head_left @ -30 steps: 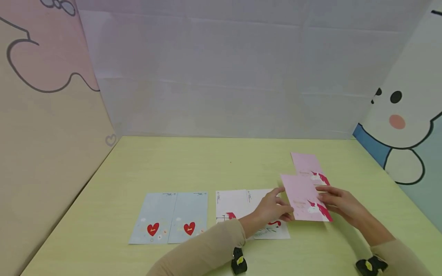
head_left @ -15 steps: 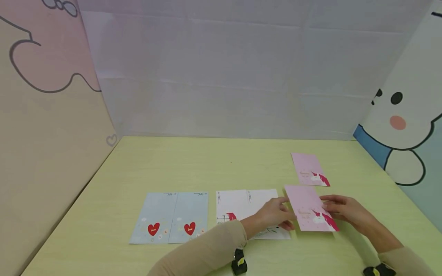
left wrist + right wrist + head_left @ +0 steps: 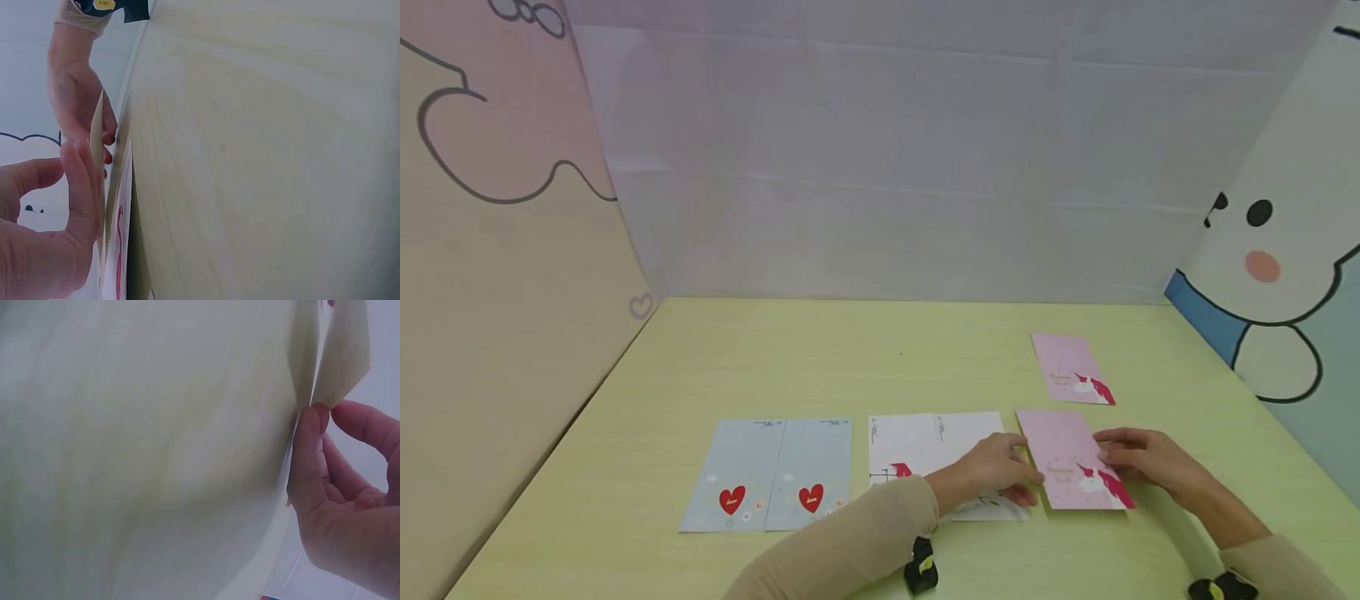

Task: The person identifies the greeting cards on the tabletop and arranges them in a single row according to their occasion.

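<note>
A pink unicorn card [image 3: 1060, 458] lies low over the tabletop at the right, its front edge casting a thin shadow. My left hand [image 3: 996, 467] pinches its left edge, and my right hand [image 3: 1150, 458] holds the right edge. In the right wrist view, the thumb and fingertips of the right hand [image 3: 350, 481] meet on the card [image 3: 344, 356]. Seen from the left wrist, the card [image 3: 97, 131] stands edge-on beside the left hand [image 3: 56, 231]. Whether it fully touches the table cannot be told. Another pink unicorn card [image 3: 1071, 367] lies just behind.
Two white cards [image 3: 901, 437] lie side by side under my left forearm, partly hidden. Further left are two pale blue cards [image 3: 745, 458] with red hearts. White sheeting [image 3: 880, 167] stands behind the yellow table [image 3: 820, 350]; printed panels flank both sides.
Both hands have brought the held pink card down towards me and slightly right, off its overlap with the rear pink card. The other cards have stayed in place.
</note>
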